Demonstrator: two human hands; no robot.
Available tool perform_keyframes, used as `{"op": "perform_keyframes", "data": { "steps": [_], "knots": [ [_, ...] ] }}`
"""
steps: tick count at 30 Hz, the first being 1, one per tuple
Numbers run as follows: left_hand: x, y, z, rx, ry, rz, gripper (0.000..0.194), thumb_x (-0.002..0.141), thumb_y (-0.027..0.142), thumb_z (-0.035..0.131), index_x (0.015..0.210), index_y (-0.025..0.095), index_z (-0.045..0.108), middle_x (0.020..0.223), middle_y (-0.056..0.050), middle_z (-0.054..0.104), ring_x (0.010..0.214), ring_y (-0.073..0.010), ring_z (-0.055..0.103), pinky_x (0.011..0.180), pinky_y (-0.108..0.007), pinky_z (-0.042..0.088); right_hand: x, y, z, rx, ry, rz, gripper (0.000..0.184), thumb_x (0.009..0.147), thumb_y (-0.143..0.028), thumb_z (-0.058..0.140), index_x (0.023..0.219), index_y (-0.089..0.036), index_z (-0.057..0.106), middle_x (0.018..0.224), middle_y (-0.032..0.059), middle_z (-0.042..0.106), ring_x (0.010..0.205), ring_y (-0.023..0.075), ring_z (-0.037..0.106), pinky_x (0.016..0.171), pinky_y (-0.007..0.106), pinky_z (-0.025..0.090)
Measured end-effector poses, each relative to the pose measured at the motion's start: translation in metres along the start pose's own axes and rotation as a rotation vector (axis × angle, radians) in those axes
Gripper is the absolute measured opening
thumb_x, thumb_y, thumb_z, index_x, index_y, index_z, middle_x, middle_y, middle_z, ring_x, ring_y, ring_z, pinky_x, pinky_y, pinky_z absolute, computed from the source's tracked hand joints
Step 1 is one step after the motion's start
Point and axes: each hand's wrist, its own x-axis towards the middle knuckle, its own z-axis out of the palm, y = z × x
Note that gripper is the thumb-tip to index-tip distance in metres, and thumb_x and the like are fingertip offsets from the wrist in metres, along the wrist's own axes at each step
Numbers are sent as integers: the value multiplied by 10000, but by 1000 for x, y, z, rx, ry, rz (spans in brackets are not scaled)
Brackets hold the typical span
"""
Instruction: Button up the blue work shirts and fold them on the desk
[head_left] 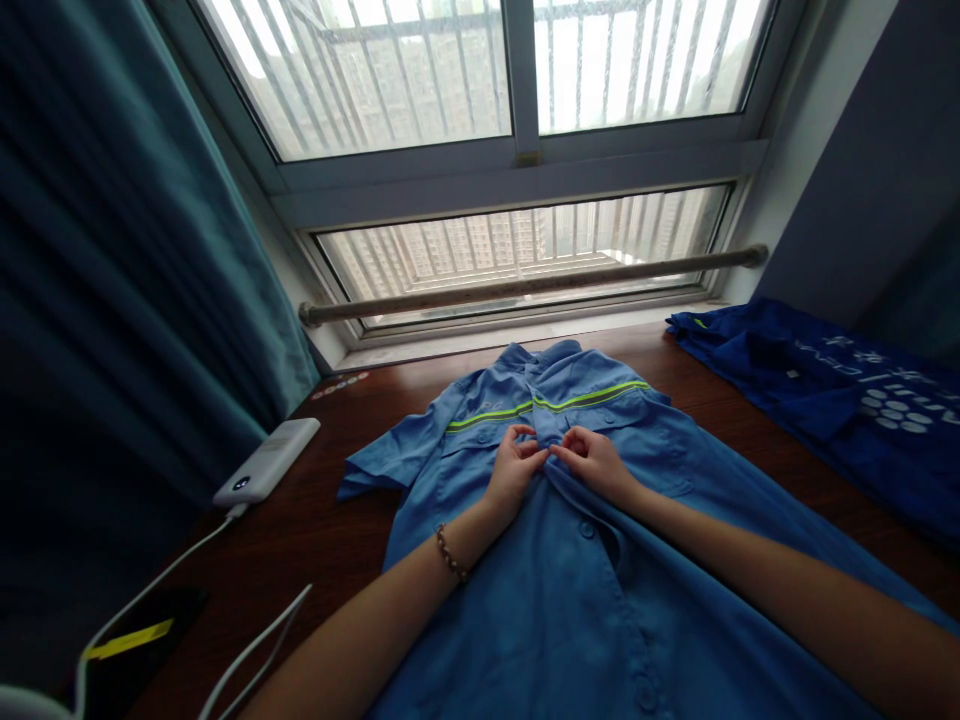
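A light blue short-sleeved work shirt (pixel 517 570) lies front side up, its collar toward the window and a yellow-green reflective stripe across the chest. My left hand (pixel 517 465) and my right hand (pixel 592 462) meet at the front placket, just below the stripe. Both pinch the cloth there with thumb and fingers. Whatever button sits between the fingertips is hidden. Lower down, a blue button (pixel 587 530) shows beside a gap where the front edges part. A braided bracelet (pixel 450 553) circles my left wrist.
The shirt rests on a dark wooden surface (pixel 337 530). To the left are a white power bank (pixel 268 462) with a white cable (pixel 161 590) and a dark item with a yellow strip (pixel 131 640). Darker blue printed clothing (pixel 817 400) lies right. A metal bar (pixel 525 290) crosses the window.
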Motion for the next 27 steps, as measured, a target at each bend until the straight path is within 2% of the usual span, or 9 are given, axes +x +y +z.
{"op": "perform_keyframes", "data": {
  "steps": [4, 9, 13, 17, 20, 22, 25, 27],
  "knots": [
    [-2, 1, 2, 7, -21, 20, 496, 564, 195, 696, 898, 197, 329, 662, 22, 620, 508, -100, 556, 527, -210, 405, 1, 1, -1, 66, 36, 3, 229, 750, -396, 555, 766, -168, 537, 548, -33, 513, 495, 109, 469, 479, 218, 341],
    [-2, 1, 4, 19, -39, 47, 469, 570, 139, 637, 898, 207, 308, 675, 37, 595, 585, -116, 580, 555, -214, 420, -3, -6, -2, -7, 50, -59, 169, 738, -331, 579, 799, -174, 565, 538, -46, 483, 501, 104, 455, 490, 213, 334],
    [-2, -2, 2, 238, -6, 105, 401, 600, 105, 574, 914, 199, 343, 612, 71, 522, 495, -73, 504, 476, -170, 346, -8, -11, -1, -101, 47, -101, 145, 753, -296, 558, 844, -190, 595, 542, -48, 483, 505, 103, 457, 507, 214, 335],
    [-5, -5, -1, 481, 52, 198, 351, 623, 66, 531, 927, 193, 409, 563, 80, 461, 477, -64, 453, 480, -175, 328, -8, -7, 1, -150, 46, -94, 136, 750, -308, 554, 757, -186, 614, 542, -31, 517, 508, 108, 468, 510, 221, 333],
    [-7, -5, 0, 573, 56, 243, 346, 633, 57, 512, 940, 196, 434, 559, 77, 455, 485, -73, 446, 499, -187, 338, -2, -2, 2, -51, 56, -12, 163, 719, -325, 577, 700, -169, 615, 592, 0, 576, 549, 123, 505, 523, 226, 356],
    [-8, -4, 0, 603, 54, 256, 349, 633, 55, 508, 944, 199, 441, 565, 75, 465, 487, -77, 445, 507, -193, 342, 3, -1, 2, 67, 28, 105, 171, 675, -328, 608, 658, -159, 607, 571, 3, 576, 519, 122, 497, 484, 224, 348],
    [-7, -3, 0, 621, 51, 252, 348, 629, 56, 510, 937, 203, 449, 567, 73, 475, 487, -81, 447, 515, -198, 349, 11, -6, -1, 270, -69, 338, 171, 626, -294, 623, 553, -156, 555, 421, -39, 461, 380, 82, 379, 386, 214, 262],
    [-6, -3, 0, 624, 51, 246, 341, 626, 57, 511, 929, 204, 456, 561, 74, 474, 481, -82, 447, 516, -201, 351, 16, -10, -4, 369, -153, 442, 215, 621, -272, 611, 479, -159, 495, 366, -60, 378, 333, 57, 301, 357, 211, 207]
  ]
}}
